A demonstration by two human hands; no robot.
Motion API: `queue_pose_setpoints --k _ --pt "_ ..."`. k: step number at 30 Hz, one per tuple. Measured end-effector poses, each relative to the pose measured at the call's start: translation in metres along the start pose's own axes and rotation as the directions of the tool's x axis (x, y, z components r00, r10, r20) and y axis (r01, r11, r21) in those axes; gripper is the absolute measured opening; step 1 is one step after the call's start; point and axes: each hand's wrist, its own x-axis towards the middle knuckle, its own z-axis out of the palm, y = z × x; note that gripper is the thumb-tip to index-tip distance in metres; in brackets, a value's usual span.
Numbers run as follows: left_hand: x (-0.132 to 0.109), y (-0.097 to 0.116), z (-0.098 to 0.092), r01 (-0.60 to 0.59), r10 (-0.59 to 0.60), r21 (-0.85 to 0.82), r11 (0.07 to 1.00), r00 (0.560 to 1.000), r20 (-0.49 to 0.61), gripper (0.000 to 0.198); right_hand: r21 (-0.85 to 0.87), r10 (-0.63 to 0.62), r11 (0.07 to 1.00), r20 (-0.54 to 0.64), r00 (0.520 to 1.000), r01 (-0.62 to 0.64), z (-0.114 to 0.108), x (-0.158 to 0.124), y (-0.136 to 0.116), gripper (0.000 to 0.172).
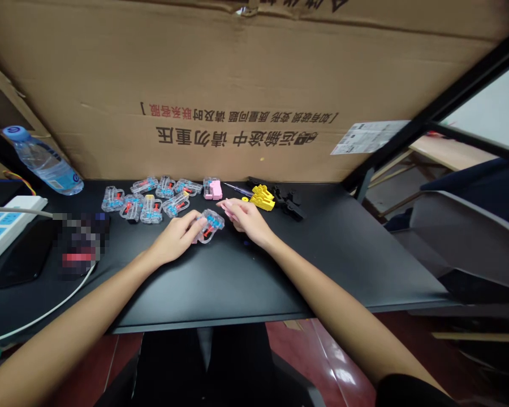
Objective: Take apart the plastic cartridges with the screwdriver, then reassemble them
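Note:
My left hand is closed around a small clear plastic toy pistol with blue and red parts inside, tilted just above the black table. A little to its right, my right hand pinches a pink plastic piece; its exact shape is partly hidden by the fingers. Beyond my left hand lie several similar clear toy pistols in a loose group. A clear and pink one rests at the back between my hands. Yellow plastic parts and black plastic parts lie past my right hand.
A thin screwdriver-like tool lies near the yellow parts. Cardboard walls off the table's back. At left are a tilted water bottle, a white power strip, a dark phone-like slab and a cable.

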Motion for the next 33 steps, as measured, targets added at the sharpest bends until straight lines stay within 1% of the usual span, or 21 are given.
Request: queue_pose_setpoints --k 2,4,6,8,10,13,16,18,20,25,27,31,33 --pt "0.002 -0.001 0.003 0.113 -0.125 -0.252 0.961 0.992 -0.031 0.049 0.064 0.048 0.997 0.011 0.999 -0.049 -0.001 0.0 -0.001 0.054" --pt "0.005 -0.003 0.005 0.184 -0.221 -0.416 0.891 0.974 -0.041 0.053 0.065 0.046 0.997 0.003 0.999 -0.046 -0.001 0.0 -0.001 0.048" --pt "0.007 -0.005 0.005 0.217 -0.275 -0.505 0.835 0.96 -0.042 0.059 0.012 0.006 1.0 -0.016 1.0 -0.006 0.0 -0.001 -0.001 0.041" --pt "0.008 -0.005 0.005 0.225 -0.297 -0.553 0.802 0.954 -0.044 0.062 -0.032 -0.038 0.999 -0.025 0.999 0.037 0.003 -0.002 0.0 0.043" --pt "0.008 -0.004 0.005 0.216 -0.299 -0.578 0.786 0.953 -0.05 0.061 -0.051 -0.073 0.996 -0.022 0.997 0.072 0.005 -0.004 0.002 0.048" --pt "0.007 -0.002 0.006 0.206 -0.28 -0.576 0.791 0.959 -0.042 0.057 -0.097 -0.137 0.986 -0.023 0.99 0.134 0.009 -0.007 0.004 0.053" --pt "0.005 -0.003 0.008 0.205 -0.266 -0.56 0.803 0.964 -0.029 0.053 -0.215 -0.244 0.949 -0.043 0.969 0.229 0.012 -0.01 0.004 0.05" --pt "0.004 -0.004 0.01 0.203 -0.258 -0.564 0.801 0.966 -0.018 0.051 -0.273 -0.29 0.924 -0.042 0.956 0.268 0.014 -0.012 0.003 0.047" --pt "0.004 -0.004 0.011 0.204 -0.253 -0.576 0.791 0.967 -0.004 0.05 -0.286 -0.287 0.92 -0.023 0.958 0.269 0.014 -0.012 0.003 0.047" --pt "0.005 -0.002 0.012 0.206 -0.264 -0.635 0.744 0.964 0.003 0.049 -0.26 -0.233 0.939 -0.001 0.972 0.225 0.018 -0.013 0.008 0.056" --pt "0.005 0.0 0.011 0.205 -0.265 -0.65 0.732 0.964 0.006 0.049 -0.248 -0.24 0.939 0.031 0.97 0.24 0.022 -0.015 0.008 0.056" --pt "0.005 0.004 0.01 0.187 -0.25 -0.668 0.72 0.968 0.0 0.047 -0.201 -0.255 0.939 0.133 0.958 0.278 0.029 -0.018 0.002 0.054" --pt "0.006 0.004 0.009 0.18 -0.239 -0.66 0.729 0.971 0.001 0.045 -0.163 -0.239 0.953 0.123 0.963 0.257 0.031 -0.019 0.0 0.055"
